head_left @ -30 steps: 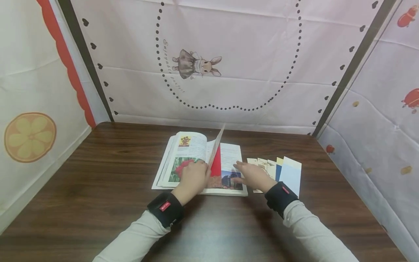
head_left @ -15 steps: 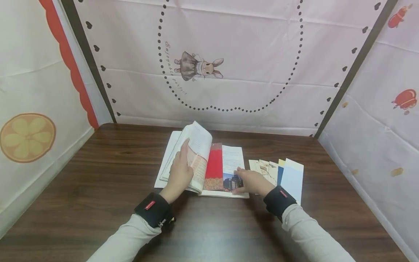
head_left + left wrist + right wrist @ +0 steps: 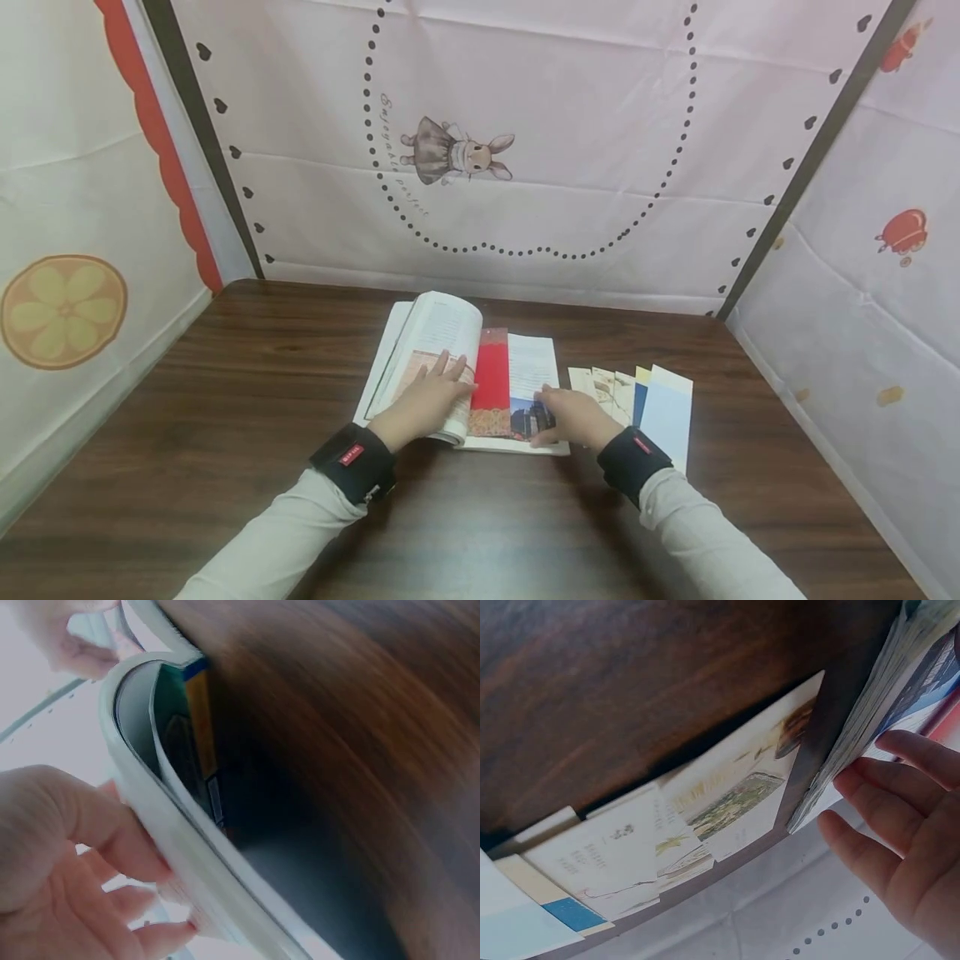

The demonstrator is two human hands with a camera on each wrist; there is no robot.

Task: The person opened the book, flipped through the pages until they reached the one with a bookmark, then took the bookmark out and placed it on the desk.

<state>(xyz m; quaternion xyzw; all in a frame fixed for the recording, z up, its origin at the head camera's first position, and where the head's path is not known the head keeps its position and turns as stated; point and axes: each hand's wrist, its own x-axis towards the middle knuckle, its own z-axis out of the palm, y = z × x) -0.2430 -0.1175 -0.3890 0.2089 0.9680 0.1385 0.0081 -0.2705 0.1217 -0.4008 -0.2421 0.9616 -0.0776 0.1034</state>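
An open book (image 3: 450,321) lies on the table with a thick stack of pages curving up on its left side. My left hand (image 3: 423,404) rests on those left pages, fingers spread. In the left wrist view, my left hand (image 3: 82,862) touches the page stack (image 3: 195,840) beside its edge. A red strip like a bookmark (image 3: 492,375), patterned at its lower end, lies along the right page near the fold. My right hand (image 3: 577,417) rests at the right page's outer edge, over a printed photo. The right wrist view shows its fingers (image 3: 885,795) loosely bent against that edge.
Right of the book, several cards lie overlapping in a fan: cream printed ones (image 3: 622,396), a blue and yellow one (image 3: 641,392) and a pale blue one (image 3: 666,425). The brown wooden table (image 3: 247,400) has cloth walls (image 3: 585,125) at its back and sides.
A leaf or section that stood raised at the middle has turned over to the left. My left hand followed it left and now lies on the pages. My right hand stays at the right page.
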